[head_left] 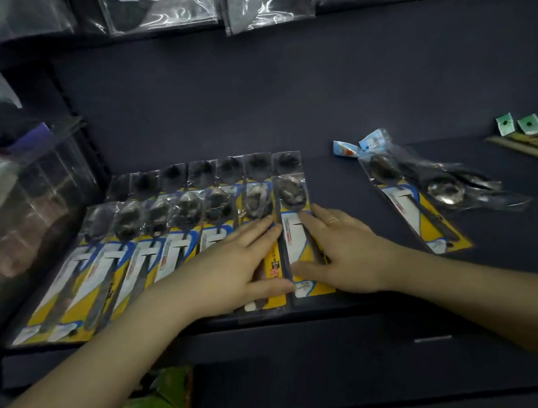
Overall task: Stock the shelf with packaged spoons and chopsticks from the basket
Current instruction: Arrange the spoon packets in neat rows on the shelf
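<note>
Both hands lie flat, gripping nothing: the left hand [234,264] presses the second-last spoon pack [262,239], the right hand [343,252] rests on the last pack [297,231], squaring it at the row's right end; the row [136,257] fills the shelf's [332,98] front-left corner, so stocking looks well on; one carded pack [413,211] and loose bagged spoons [447,182] lie unaligned mid-right, chopsticks [536,145] by the right edge; no basket in view, so what remains inside cannot be told
</note>
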`<control>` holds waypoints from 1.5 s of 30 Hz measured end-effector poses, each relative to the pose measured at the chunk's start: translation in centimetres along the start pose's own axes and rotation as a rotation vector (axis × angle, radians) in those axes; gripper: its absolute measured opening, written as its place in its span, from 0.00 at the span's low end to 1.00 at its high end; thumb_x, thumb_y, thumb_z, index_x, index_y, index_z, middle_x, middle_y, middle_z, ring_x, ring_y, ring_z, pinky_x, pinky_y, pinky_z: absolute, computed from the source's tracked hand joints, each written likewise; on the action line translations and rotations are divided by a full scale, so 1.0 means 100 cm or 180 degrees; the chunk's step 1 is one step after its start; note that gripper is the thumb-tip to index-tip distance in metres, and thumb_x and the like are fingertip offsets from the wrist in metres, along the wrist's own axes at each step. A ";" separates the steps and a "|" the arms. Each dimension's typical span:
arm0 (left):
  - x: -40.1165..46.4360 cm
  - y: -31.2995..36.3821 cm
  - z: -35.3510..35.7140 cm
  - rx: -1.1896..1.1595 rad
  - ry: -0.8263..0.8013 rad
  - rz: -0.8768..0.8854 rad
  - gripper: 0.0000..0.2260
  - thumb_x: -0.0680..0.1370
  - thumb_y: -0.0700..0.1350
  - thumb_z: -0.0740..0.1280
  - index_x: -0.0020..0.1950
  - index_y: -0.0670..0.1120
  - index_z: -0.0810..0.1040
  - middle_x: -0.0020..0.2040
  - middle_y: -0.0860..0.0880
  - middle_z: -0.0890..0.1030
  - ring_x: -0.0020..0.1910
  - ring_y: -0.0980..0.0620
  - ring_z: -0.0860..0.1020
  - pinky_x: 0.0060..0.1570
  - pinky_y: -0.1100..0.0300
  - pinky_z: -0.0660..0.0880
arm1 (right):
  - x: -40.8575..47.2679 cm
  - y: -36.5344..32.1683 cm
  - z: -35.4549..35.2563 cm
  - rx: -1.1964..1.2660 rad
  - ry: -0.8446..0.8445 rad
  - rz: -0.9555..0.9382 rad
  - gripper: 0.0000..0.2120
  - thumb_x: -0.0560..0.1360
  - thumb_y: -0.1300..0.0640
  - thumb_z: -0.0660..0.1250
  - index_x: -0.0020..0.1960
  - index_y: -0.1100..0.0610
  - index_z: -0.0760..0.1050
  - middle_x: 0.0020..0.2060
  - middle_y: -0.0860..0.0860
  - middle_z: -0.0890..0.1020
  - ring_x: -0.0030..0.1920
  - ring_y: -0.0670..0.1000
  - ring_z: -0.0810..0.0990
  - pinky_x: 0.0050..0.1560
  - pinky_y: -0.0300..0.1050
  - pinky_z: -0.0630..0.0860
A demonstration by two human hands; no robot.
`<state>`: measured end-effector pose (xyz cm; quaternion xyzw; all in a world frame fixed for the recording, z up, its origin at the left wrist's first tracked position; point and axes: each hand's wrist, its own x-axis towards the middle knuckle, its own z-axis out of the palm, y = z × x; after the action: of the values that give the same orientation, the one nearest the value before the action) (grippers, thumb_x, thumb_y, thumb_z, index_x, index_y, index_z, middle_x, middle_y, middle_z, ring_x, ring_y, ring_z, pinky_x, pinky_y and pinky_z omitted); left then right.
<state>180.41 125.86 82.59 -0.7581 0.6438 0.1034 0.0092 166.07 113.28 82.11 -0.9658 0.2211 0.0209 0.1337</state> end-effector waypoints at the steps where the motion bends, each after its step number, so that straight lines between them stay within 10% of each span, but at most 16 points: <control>1: 0.000 -0.001 0.000 -0.0007 0.0007 0.0046 0.40 0.71 0.67 0.53 0.75 0.53 0.39 0.76 0.56 0.38 0.74 0.59 0.40 0.70 0.64 0.43 | -0.003 -0.003 0.001 -0.0043 0.0002 0.0009 0.41 0.75 0.36 0.56 0.77 0.55 0.41 0.77 0.56 0.45 0.77 0.55 0.44 0.75 0.50 0.47; 7: 0.003 -0.006 -0.001 0.0085 -0.0025 0.0200 0.41 0.65 0.73 0.45 0.74 0.57 0.40 0.76 0.56 0.39 0.75 0.55 0.41 0.73 0.57 0.48 | -0.010 -0.013 0.005 -0.0158 -0.0014 0.0132 0.39 0.76 0.37 0.53 0.77 0.55 0.42 0.77 0.56 0.44 0.77 0.55 0.43 0.75 0.50 0.46; 10: 0.003 -0.005 -0.003 0.0153 0.0279 0.0285 0.45 0.60 0.77 0.36 0.74 0.59 0.46 0.77 0.54 0.45 0.75 0.53 0.46 0.72 0.54 0.53 | -0.006 -0.006 -0.011 0.0490 0.0241 0.0041 0.28 0.78 0.43 0.56 0.72 0.60 0.61 0.72 0.58 0.65 0.73 0.56 0.60 0.70 0.45 0.57; 14: 0.011 0.008 -0.012 -0.0126 0.0751 0.0414 0.38 0.67 0.72 0.45 0.73 0.55 0.55 0.75 0.55 0.55 0.73 0.55 0.53 0.70 0.58 0.55 | 0.005 0.051 -0.038 0.0161 0.1431 0.0959 0.24 0.75 0.47 0.63 0.66 0.59 0.69 0.64 0.59 0.74 0.64 0.61 0.71 0.63 0.51 0.70; 20: 0.041 0.037 -0.027 -0.0612 0.1158 0.0529 0.20 0.77 0.53 0.60 0.67 0.50 0.68 0.66 0.54 0.70 0.65 0.55 0.69 0.64 0.60 0.66 | 0.016 0.087 -0.045 -0.0074 0.0927 0.1462 0.26 0.73 0.50 0.67 0.65 0.63 0.68 0.61 0.62 0.75 0.63 0.62 0.72 0.63 0.49 0.69; 26: 0.077 0.059 -0.035 -0.1503 0.1221 0.0156 0.18 0.76 0.48 0.64 0.65 0.46 0.71 0.61 0.50 0.77 0.56 0.55 0.75 0.55 0.63 0.70 | 0.025 0.098 -0.060 0.0901 0.0635 0.1590 0.23 0.68 0.56 0.73 0.60 0.61 0.72 0.52 0.57 0.79 0.52 0.56 0.79 0.48 0.43 0.75; 31: 0.099 0.071 -0.034 -0.2246 0.1173 -0.0231 0.19 0.75 0.52 0.64 0.64 0.46 0.72 0.55 0.51 0.79 0.55 0.52 0.77 0.60 0.54 0.73 | 0.022 0.097 -0.073 0.3320 0.1147 0.0769 0.08 0.77 0.61 0.63 0.51 0.66 0.76 0.37 0.57 0.78 0.34 0.51 0.77 0.37 0.40 0.75; 36: 0.105 0.085 -0.033 -0.3306 0.1327 -0.0147 0.07 0.75 0.47 0.67 0.53 0.49 0.75 0.45 0.50 0.82 0.43 0.52 0.80 0.45 0.55 0.77 | 0.032 0.081 -0.091 0.4045 0.1161 0.0076 0.07 0.79 0.62 0.59 0.52 0.61 0.75 0.37 0.53 0.80 0.34 0.49 0.79 0.33 0.41 0.80; 41: 0.094 0.082 -0.026 -0.2283 0.1626 -0.0354 0.08 0.75 0.47 0.66 0.52 0.48 0.74 0.34 0.56 0.76 0.32 0.57 0.72 0.34 0.60 0.67 | 0.067 0.085 -0.086 0.3253 0.1511 0.0201 0.04 0.75 0.64 0.63 0.45 0.64 0.75 0.34 0.55 0.76 0.27 0.44 0.73 0.26 0.34 0.68; 45: 0.077 0.064 -0.018 -0.0854 0.1675 -0.0525 0.12 0.75 0.45 0.66 0.57 0.45 0.75 0.44 0.49 0.80 0.39 0.54 0.75 0.45 0.57 0.74 | 0.100 0.093 -0.070 0.3012 0.1209 0.0519 0.12 0.75 0.64 0.64 0.33 0.59 0.70 0.28 0.54 0.71 0.26 0.49 0.63 0.18 0.33 0.59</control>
<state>175.51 117.04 83.79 -0.8031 0.5409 -0.0135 -0.2497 170.90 99.09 85.55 -0.7660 0.3013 -0.2468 0.5114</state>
